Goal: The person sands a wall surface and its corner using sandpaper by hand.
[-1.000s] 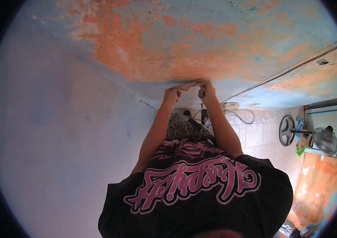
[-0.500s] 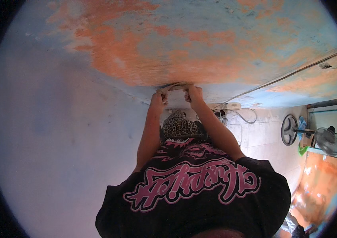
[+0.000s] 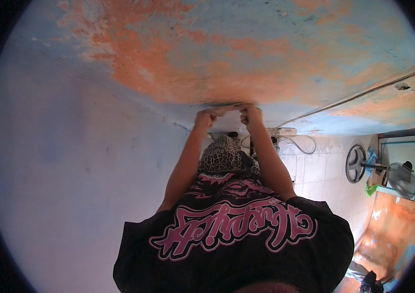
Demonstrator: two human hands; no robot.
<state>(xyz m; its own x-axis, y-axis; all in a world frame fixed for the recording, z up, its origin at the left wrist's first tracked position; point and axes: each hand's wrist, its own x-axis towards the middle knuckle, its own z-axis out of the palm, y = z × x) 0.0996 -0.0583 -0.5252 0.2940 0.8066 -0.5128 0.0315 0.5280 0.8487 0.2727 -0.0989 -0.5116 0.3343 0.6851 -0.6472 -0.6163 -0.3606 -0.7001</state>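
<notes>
Reaching out at full stretch, both arms meet at a blue wall with orange peeling patches (image 3: 207, 53). Left hand (image 3: 205, 117) and right hand (image 3: 250, 114) sit side by side, fingers curled onto a small pale object (image 3: 227, 107) held between them against the wall; its kind cannot be told. Black shirt with pink lettering (image 3: 232, 234) fills the lower view. Two standing fans (image 3: 388, 173) far right, white cable (image 3: 300, 144) near the forearms.

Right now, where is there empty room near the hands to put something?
Bare: the patchy orange-and-blue surface beyond the left hand and right hand, and the pale blue surface leftward. Crowded: right of the right hand, by the power strip, cable and fans.
</notes>
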